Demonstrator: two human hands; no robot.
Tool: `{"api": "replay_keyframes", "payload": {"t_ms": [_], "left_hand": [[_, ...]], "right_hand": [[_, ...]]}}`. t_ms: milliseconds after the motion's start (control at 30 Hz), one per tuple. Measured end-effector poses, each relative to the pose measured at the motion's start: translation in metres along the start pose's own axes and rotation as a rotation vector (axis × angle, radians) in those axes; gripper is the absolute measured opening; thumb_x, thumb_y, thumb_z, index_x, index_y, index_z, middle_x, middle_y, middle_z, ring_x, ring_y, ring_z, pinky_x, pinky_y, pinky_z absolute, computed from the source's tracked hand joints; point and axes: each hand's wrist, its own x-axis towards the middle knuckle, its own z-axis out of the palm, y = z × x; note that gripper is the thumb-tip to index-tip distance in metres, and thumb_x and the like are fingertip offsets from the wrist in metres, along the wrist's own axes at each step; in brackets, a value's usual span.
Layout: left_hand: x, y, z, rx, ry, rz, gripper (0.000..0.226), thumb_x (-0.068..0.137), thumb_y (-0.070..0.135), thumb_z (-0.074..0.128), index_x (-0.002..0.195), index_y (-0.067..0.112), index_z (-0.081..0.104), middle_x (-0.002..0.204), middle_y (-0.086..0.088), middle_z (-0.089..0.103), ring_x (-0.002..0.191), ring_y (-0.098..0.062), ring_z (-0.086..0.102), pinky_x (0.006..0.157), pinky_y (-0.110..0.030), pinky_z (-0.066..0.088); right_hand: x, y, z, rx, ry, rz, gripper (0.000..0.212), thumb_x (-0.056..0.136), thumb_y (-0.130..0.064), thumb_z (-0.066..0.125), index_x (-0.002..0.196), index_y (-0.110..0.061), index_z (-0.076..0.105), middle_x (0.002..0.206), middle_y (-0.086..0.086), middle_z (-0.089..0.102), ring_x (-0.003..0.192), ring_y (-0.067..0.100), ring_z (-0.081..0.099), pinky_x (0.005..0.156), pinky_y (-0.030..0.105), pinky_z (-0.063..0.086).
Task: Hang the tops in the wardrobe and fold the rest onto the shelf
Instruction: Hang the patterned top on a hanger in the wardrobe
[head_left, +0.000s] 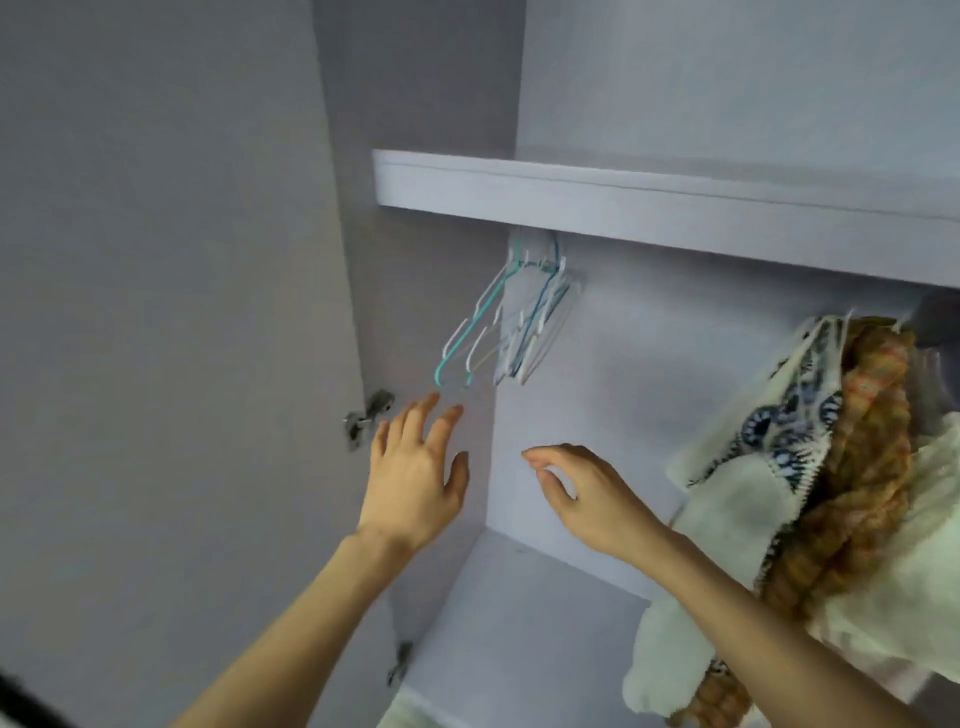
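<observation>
Now, head view: only one camera, looking up into the open wardrobe (675, 78).
Left hand: the left hand (415, 483) reaches up with its fingers straight and spread, holding nothing; its fingertips sit just below the nearest hanger.
Right hand: the right hand (582, 493) hovers a little to the right, fingers loosely bent and thumb near the forefinger, also holding nothing; the two hands are apart.
Empty hangers: a bunch of thin empty hangers (511, 322) hangs at the far left of the space under the shelf (649, 202); the rail itself is hidden behind the shelf edge.
Nearest hanger: the teal hanger (457, 358) swings out to the left of the bunch and is the easiest to reach.
Tops already hung: a patterned white top (769, 452) and an orange knit top (862, 457) hang at the right, well apart from the empty hangers.
Step in hand: probably fetching a hanger for the next top, which is not in view.
Doing it well: take the teal hanger by its lower bar, lift it so the hook clears the rail, and let the right hand steady the bunch so the thin wires do not tangle or drop.
Risk: the frame is blurred, so how the hooks overlap cannot be told; pulling sideways could drag several off together.
</observation>
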Motion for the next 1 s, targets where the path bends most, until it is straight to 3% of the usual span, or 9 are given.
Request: {"api": "replay_keyframes", "payload": {"t_ms": [200,300,433,633,733,867,1000], "left_hand": [[-0.098,-0.082,-0.054,0.17,0.053,-0.367,0.048,0.094,0.031,0.049,0.14,0.022,0.042,0.145,0.0,0.04,0.129,-0.023,0.04,0.106,-0.032,0.027],[-0.162,-0.107,-0.087,0.221,0.124,-0.579,0.042,0.094,0.028,0.05,0.135,0.02,0.049,0.137,0.002,0.049,0.125,-0.021,0.046,0.103,-0.031,0.031],[-0.274,-0.116,-0.135,0.307,0.246,-0.936,0.037,0.095,0.025,0.047,0.132,0.02,0.051,0.135,0.004,0.052,0.123,-0.019,0.048,0.1,-0.029,0.033],[-0.458,-0.085,-0.211,0.437,0.43,-1.418,0.038,0.095,0.025,0.048,0.133,0.022,0.05,0.132,0.0,0.053,0.117,-0.022,0.053,0.096,-0.029,0.038],[-0.541,-0.067,-0.243,0.509,0.576,-1.58,0.037,0.093,0.02,0.051,0.13,0.016,0.054,0.131,-0.005,0.056,0.121,-0.023,0.051,0.099,-0.03,0.038],[-0.646,-0.037,-0.277,0.555,0.725,-1.764,0.038,0.093,0.017,0.051,0.13,0.012,0.053,0.135,-0.005,0.053,0.123,-0.021,0.05,0.101,-0.032,0.037],[-0.744,0.0,-0.303,0.541,0.82,-1.987,0.039,0.095,0.02,0.047,0.133,0.016,0.051,0.133,-0.004,0.053,0.121,-0.02,0.05,0.099,-0.03,0.037]], "right_hand": [[0.039,-0.086,0.09,0.11,-0.326,-0.332,0.027,0.096,-0.011,0.047,0.118,-0.008,0.062,0.114,0.006,0.065,0.108,0.021,0.059,0.093,0.026,0.042],[0.035,-0.139,0.138,0.132,-0.547,-0.498,0.028,0.097,-0.015,0.045,0.119,-0.013,0.062,0.118,0.001,0.065,0.109,0.018,0.059,0.096,0.03,0.043],[-0.008,-0.221,0.202,0.143,-0.868,-0.76,0.031,0.099,-0.022,0.041,0.123,-0.02,0.06,0.12,-0.006,0.064,0.106,0.008,0.058,0.09,0.023,0.042],[-0.118,-0.362,0.276,0.182,-1.145,-1.084,0.031,0.098,-0.025,0.041,0.122,-0.022,0.06,0.118,-0.004,0.064,0.108,0.014,0.057,0.087,0.02,0.039],[-0.181,-0.429,0.306,0.2,-1.223,-1.235,0.03,0.097,-0.023,0.042,0.119,-0.021,0.062,0.115,-0.002,0.066,0.106,0.015,0.059,0.089,0.023,0.042],[-0.28,-0.513,0.342,0.196,-1.33,-1.401,0.028,0.095,-0.019,0.045,0.114,-0.021,0.065,0.104,-0.002,0.069,0.09,0.009,0.06,0.076,0.017,0.04],[-0.383,-0.577,0.371,0.168,-1.443,-1.551,0.028,0.095,-0.016,0.044,0.114,-0.017,0.065,0.107,0.002,0.069,0.099,0.018,0.062,0.083,0.021,0.042]]}}
